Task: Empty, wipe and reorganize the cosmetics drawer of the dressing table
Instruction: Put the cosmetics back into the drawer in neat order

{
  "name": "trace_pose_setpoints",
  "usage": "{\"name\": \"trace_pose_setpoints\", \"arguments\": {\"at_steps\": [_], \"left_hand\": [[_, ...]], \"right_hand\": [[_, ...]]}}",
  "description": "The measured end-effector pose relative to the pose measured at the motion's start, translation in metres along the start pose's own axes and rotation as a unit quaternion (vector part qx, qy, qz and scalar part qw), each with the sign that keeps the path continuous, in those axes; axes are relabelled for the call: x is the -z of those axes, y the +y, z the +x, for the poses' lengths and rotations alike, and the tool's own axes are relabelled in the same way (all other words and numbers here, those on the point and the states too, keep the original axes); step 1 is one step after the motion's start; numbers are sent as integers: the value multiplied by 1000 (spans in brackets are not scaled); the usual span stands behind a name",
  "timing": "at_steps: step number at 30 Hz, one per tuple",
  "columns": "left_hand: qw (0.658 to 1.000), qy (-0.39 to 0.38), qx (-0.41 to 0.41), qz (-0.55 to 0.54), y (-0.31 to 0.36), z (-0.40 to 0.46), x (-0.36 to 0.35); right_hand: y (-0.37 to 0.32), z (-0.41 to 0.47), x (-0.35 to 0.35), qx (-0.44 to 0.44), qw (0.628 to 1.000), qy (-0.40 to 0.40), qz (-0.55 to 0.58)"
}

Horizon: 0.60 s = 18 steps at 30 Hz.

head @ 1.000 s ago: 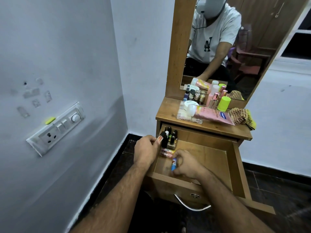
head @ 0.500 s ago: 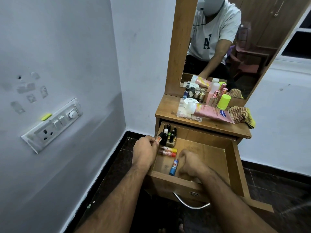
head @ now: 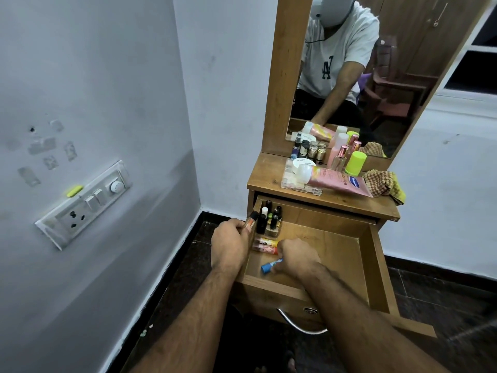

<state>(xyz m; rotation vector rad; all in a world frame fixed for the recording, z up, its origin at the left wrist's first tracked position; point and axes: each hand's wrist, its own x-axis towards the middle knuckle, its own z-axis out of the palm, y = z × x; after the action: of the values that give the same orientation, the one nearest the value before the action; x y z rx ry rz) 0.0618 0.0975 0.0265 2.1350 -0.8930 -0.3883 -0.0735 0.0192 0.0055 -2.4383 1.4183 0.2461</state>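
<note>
The wooden drawer (head: 333,238) of the dressing table stands pulled out. My left hand (head: 231,244) holds a small orange tube with a black cap (head: 251,219) at the drawer's left wall. My right hand (head: 295,258) is inside the drawer and pinches a blue stick (head: 270,265) lying near the front. Two pink and yellow sticks (head: 265,244) lie side by side just behind it. Several dark nail polish bottles (head: 270,218) stand in the back left corner.
On the table top (head: 263,175) sit a pink tube (head: 338,181), a clear tray, small bottles, a green-capped bottle (head: 355,162) and a checked cloth (head: 384,184). A mirror rises behind. A wall with a switch panel (head: 83,204) is on the left.
My right hand shifted left and forward in the drawer and took hold of the blue stick, which now lies more sideways. My left hand stayed at the drawer's left wall with its tube.
</note>
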Motion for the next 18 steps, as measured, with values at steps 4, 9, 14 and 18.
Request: {"name": "trace_pose_setpoints", "arguments": {"at_steps": [4,9,14,18], "left_hand": [[1000,1,0,-2,-1,0,-1],[1000,-5,1,0,0,-1,0],[1000,-1,3,-10,-2,0,-1],[1000,8,6,-10,-3,1,-2]], "right_hand": [[-1,-2,-2,-29,998,4,53],[4,-2,-3,-123,985,-1,120],[14,-5,-1,-162,969,-21,185],[10,-3,-2,-35,987,6,156]]}}
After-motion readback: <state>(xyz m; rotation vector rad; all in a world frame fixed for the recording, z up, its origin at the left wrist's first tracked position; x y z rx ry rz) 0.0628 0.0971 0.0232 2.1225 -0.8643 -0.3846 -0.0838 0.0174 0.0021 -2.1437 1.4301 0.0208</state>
